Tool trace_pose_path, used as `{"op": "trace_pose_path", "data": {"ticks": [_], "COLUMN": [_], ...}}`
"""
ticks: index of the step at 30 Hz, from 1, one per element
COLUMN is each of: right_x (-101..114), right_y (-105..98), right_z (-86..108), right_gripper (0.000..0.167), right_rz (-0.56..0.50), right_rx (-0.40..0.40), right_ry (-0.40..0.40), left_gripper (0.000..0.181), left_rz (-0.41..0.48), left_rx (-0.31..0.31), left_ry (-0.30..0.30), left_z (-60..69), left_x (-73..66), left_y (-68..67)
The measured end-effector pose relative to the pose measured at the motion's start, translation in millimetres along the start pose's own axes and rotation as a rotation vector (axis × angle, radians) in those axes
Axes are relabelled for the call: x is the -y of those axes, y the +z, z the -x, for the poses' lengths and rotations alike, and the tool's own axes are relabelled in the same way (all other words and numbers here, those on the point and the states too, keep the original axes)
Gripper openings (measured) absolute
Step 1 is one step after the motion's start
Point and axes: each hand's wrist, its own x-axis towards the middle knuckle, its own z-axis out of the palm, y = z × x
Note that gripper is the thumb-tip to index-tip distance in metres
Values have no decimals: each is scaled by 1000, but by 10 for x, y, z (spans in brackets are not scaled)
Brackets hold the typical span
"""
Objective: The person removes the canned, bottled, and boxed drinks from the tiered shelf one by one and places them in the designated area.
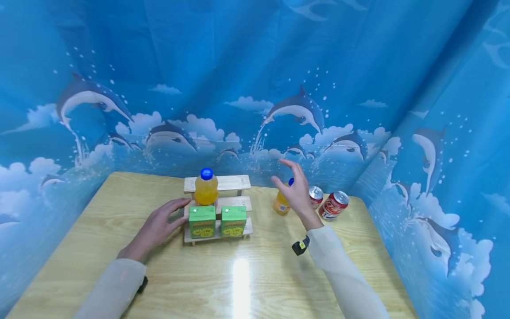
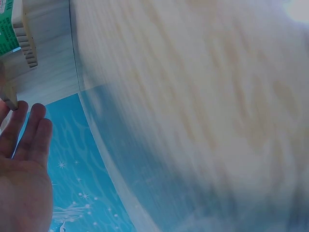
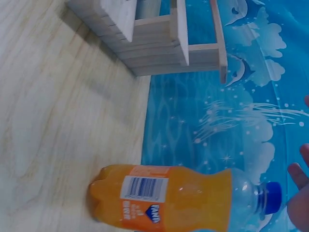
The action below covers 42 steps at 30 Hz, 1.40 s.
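Observation:
A wooden tiered rack (image 1: 235,182) holds two green boxes (image 1: 202,223) on its front step and an orange-drink bottle (image 1: 206,188) with a blue cap behind them. My left hand (image 1: 157,226) is at the rack's left side, its fingers extended against the edge of a step; the left wrist view shows the fingertips by the wood (image 2: 8,96). My right hand (image 1: 295,190), thumb and fingers spread, is above a second orange bottle (image 1: 281,204) standing on the table. In the right wrist view that bottle (image 3: 164,195) has its cap near the hand, which holds nothing.
Two red cans stand right of the second bottle, one (image 1: 316,195) beside it and one (image 1: 334,206) farther right. The wooden table (image 1: 179,274) meets a blue dolphin-print curtain (image 1: 247,88) at the back and right. A black wrist device (image 1: 300,245) is on the right wrist.

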Motion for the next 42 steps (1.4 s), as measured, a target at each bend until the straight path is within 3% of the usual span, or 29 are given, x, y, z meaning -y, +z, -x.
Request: {"op": "trace_pose_path", "data": {"ticks": [10,31,42], "right_x": [203,657,826], "right_y": [153,633,882], "right_z": [-40,-55,-34], "right_gripper": [58,68,71], "right_rz": [-52,-290,-293], "right_rx": [61,354,492], "right_ry": [-89,-115,-114], "left_gripper": [59,59,59], "left_rz": [1,-3,-7], "left_rx": [3,0,-5], "left_ry": [-8,-5,19], "left_z": [7,12,4], "left_x": [17,-3,15], "left_y": [13,5,-3]}}
